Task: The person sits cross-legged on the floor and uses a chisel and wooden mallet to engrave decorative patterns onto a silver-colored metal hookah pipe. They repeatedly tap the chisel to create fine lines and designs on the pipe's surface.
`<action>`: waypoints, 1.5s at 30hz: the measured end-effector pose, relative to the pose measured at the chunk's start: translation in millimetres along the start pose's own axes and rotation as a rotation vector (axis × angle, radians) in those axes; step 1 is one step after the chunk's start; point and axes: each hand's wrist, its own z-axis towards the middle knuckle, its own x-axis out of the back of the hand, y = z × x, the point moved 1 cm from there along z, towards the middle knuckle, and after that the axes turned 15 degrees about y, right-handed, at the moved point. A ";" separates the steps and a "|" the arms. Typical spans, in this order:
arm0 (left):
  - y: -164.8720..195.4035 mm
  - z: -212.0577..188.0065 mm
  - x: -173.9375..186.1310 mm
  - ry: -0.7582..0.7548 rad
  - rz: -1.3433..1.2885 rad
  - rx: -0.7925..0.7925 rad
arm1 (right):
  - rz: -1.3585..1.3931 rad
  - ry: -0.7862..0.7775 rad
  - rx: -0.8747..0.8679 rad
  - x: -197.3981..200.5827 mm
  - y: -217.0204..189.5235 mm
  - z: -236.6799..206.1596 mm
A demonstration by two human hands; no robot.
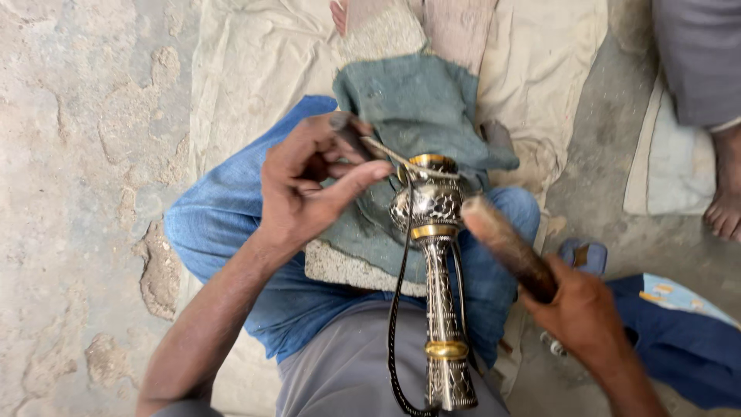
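Nearest, lying along the lap: an engraved metal vessel (441,309), silver with brass bands, narrow stem toward the near edge and round bulb resting farther off on a stone slab (340,266) padded with a grey-green cloth (421,100). Judged heavy, rigid and hard, with a polished, chased surface likely to slip and roll on the cloth; best gripped round the slim stem between the brass rings, or steadied at the bulb. Thin black cord (395,324) looping down beside the stem, soft and slack.

To the right, right hand (583,316), fingers wrapped tight around a wooden mallet handle (509,247), its blurred head raised just beside the bulb.

A little farther, left of the bulb: left hand (309,181), fingers pinched closed on a slim dark punch (351,135) angled toward the vessel's brass mouth; tip contact hard to tell.

Beyond: pale ground sheet (255,62) over cracked concrete floor (77,154). Far right, another person's bare foot (725,193) and grey trouser leg.
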 end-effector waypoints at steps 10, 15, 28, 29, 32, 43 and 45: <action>-43.1 -19.7 33.5 0.148 -0.170 0.347 | 0.391 -0.042 -0.160 -73.1 2.2 -17.5; -27.8 -25.6 24.4 0.064 -0.092 0.288 | 0.417 -0.064 -0.196 -72.6 -1.7 -10.9; -7.6 -14.4 -2.2 0.011 -0.052 0.123 | 0.476 -0.107 -0.275 -87.5 -7.3 -14.1; -6.4 -13.9 -1.3 0.005 -0.030 0.120 | 0.488 -0.101 -0.262 -88.2 -6.3 -14.6; -1.8 -10.9 -1.5 -0.013 0.026 0.134 | 0.584 -0.096 -0.206 -93.1 -2.9 -15.5; 11.8 13.9 -53.9 -0.444 0.061 -0.096 | 0.656 0.228 0.011 -106.3 2.8 -33.5; 7.2 20.5 -66.5 -0.483 0.147 -0.123 | 0.607 0.307 -0.007 -103.9 2.1 -35.2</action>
